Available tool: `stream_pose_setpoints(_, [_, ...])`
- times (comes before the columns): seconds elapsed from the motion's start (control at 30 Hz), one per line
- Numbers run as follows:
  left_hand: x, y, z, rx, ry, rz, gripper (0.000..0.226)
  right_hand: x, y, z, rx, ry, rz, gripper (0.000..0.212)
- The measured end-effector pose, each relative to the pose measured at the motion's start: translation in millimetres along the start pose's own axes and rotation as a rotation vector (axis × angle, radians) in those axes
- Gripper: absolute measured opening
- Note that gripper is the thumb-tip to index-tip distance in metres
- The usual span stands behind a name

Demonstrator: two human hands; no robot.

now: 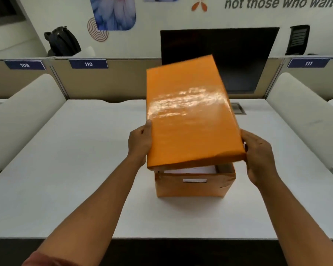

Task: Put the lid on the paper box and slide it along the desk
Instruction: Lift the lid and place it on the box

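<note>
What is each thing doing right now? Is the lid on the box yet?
lid: not on yet, held tilted above the box
box: open, standing on the desk, white paper inside
left hand: gripping the lid's left edge
right hand: gripping the lid's right edge
monitor: screen dark
desk: box resting on it

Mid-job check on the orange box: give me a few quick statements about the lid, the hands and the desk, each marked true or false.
1. Both hands hold the lid, the left hand and right hand at opposite edges. True.
2. The lid is fully seated on the box. False: it is tilted above the box, with a gap showing white paper.
3. The box stands on the white desk. True.
4. The monitor behind the desk shows a bright picture. False: its screen is dark.
5. The lid is blue. False: orange.
</note>
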State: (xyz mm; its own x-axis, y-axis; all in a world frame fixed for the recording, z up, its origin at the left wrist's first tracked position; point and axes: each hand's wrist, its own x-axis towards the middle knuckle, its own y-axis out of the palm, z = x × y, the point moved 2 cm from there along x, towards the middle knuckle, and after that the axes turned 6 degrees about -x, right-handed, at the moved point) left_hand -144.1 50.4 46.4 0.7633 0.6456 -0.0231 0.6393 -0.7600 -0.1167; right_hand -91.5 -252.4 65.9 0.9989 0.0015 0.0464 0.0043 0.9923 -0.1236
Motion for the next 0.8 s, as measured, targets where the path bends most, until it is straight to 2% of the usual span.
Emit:
stream_pose_setpoints(0.07, [-0.3, 1.1, 10.3, 0.044, -0.031, -0.012, 0.039, 2.7, -1.2, -17.1, -0.112, 0.031, -0.039, 0.030])
stream_pose_setpoints(0.2, [-0.4, 7.6, 21.6, 0.141, -0.034, -0.006, 0.041, 10.9, -5.1, -44.8, -0.152, 0.082, 0.006, 0.023])
stream_pose_setpoints(0.43, [0.7, 16.9, 32.4, 0.239, -0.089, 0.036, 0.052, 12.7, -12.2, -71.4, -0.242, 0.127, 0.016, 0.027])
stream_pose_setpoints(0.6, [1.6, 15.4, 36.0, 0.349, -0.068, 0.055, 0.043, 8.9, -13.5, -89.0, -0.268, 0.141, 0.083, 0.037])
stream_pose_setpoints(0.8, [5.9, 11.3, 50.2, 0.239, -0.181, 0.068, 0.037, 20.4, -8.2, -89.7, -0.318, 0.150, 0.090, 0.032])
